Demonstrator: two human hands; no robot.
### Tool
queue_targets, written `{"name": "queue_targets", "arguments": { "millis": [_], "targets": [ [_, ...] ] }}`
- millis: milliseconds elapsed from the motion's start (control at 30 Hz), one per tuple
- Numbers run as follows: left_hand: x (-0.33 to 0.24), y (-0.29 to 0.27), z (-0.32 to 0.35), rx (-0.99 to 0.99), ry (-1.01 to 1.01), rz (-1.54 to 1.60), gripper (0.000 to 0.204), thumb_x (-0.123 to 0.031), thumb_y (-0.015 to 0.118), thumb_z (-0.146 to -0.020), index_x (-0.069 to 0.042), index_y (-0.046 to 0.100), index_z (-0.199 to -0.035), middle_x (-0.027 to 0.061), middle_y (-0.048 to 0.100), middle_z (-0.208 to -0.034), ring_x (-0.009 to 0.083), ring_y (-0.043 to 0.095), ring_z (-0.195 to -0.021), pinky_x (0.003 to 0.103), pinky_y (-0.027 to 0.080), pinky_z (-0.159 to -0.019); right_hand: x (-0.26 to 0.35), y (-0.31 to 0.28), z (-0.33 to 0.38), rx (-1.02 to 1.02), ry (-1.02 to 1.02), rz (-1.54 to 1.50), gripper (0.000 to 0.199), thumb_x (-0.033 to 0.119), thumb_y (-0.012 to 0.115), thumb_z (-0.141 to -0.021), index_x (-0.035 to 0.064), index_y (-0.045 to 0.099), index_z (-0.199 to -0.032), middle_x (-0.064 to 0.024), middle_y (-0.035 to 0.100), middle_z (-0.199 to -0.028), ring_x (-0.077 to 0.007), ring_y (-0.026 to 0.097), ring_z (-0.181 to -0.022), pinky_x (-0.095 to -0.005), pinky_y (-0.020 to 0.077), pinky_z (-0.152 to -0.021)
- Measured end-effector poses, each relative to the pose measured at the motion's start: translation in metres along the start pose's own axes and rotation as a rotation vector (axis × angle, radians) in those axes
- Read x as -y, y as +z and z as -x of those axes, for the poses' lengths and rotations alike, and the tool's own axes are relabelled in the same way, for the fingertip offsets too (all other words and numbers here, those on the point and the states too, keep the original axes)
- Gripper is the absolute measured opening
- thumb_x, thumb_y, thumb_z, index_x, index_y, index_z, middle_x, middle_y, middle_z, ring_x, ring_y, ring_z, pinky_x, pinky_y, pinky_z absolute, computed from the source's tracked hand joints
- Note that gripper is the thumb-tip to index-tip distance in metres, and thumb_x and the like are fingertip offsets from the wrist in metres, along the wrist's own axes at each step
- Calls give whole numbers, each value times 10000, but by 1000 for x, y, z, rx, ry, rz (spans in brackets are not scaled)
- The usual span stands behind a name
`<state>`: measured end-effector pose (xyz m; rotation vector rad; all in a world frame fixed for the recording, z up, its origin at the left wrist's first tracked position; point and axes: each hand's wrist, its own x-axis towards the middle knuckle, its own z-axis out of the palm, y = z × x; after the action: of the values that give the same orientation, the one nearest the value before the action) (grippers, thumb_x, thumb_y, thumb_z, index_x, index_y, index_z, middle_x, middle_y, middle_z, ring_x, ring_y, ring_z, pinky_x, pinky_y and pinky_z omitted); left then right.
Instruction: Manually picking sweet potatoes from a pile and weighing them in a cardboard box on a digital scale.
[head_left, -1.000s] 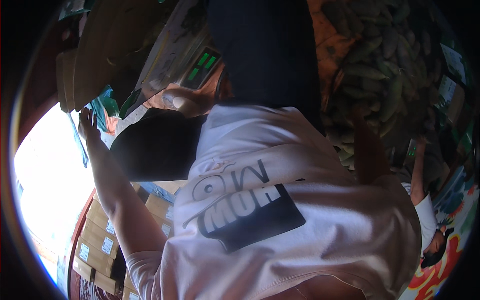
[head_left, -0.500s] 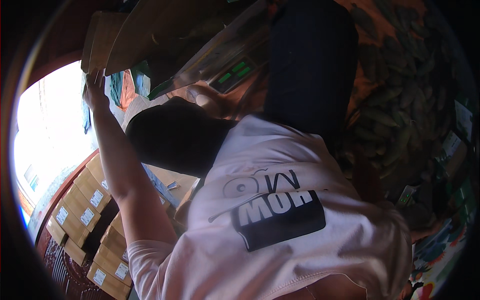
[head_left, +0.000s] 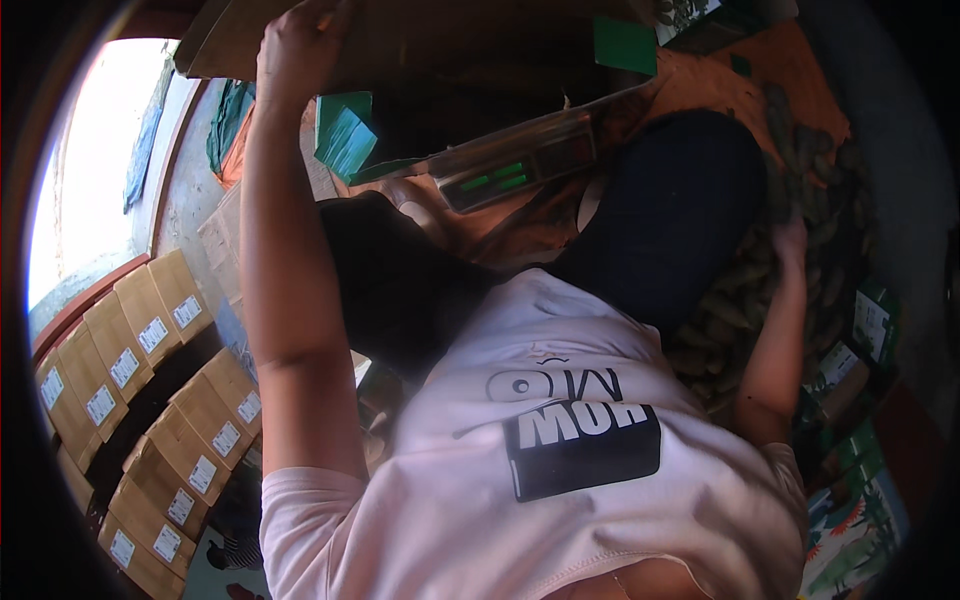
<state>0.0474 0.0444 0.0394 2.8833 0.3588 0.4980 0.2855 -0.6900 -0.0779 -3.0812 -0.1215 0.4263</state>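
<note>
My left arm reaches up to a large open cardboard box. My left hand is closed at its flap, with the fingertips partly lost in shadow. The dark inside of the box is hard to make out. Beside its lower edge is a digital scale with a lit green display. On my right lies a heap of long, greenish-brown produce, like roots or tubers. My right hand reaches down into the heap's far side; its fingers are blurred and partly hidden among the pieces.
Rows of brown cartons with white labels stand at the left. My bent knee rises between the scale and the heap. Green-and-white boxes are at the right. An orange sheet covers the floor, and bright light enters at the far left.
My left hand has moved up and right along the box. My right arm has swung from low beside my body out to the heap. The view has shifted, showing more cartons.
</note>
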Motion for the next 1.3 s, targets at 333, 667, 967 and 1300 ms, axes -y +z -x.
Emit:
{"name": "queue_targets", "arguments": {
  "millis": [333,667,967,1300],
  "targets": [
    [-36,-11,2,68,-64,83,236,-264,707,-896,-151,773,-1092,159,737,-999,339,714,-928,430,567,-843,357,-188,34,-82,-1089,-318,533,78,767,-816,113,556,-1304,-142,662,-1202,-319,654,-1108,-392,506,-921],
    [-35,-7,6,6,-26,134,190,-227,707,-892,-149,783,-1048,151,737,-928,344,717,-851,430,582,-788,443,-97,55,45,-1305,87,546,44,726,-820,58,541,-1333,-152,600,-1303,-370,560,-1230,-424,467,-1044],
    [-55,-30,3,227,-196,60,255,-156,676,-851,-24,757,-1054,202,736,-1034,359,710,-944,408,563,-843,356,-151,53,-386,-1133,-355,291,100,702,-909,90,681,-1200,-95,683,-1232,-267,656,-1156,-349,517,-950],
    [-39,-43,8,-114,-274,369,369,-308,594,-1032,30,743,-1029,176,752,-937,227,719,-864,347,552,-770,140,-72,18,-382,-308,-348,231,146,669,-956,94,707,-1178,-114,726,-1126,-221,706,-1026,-329,512,-912]
  ]
}}
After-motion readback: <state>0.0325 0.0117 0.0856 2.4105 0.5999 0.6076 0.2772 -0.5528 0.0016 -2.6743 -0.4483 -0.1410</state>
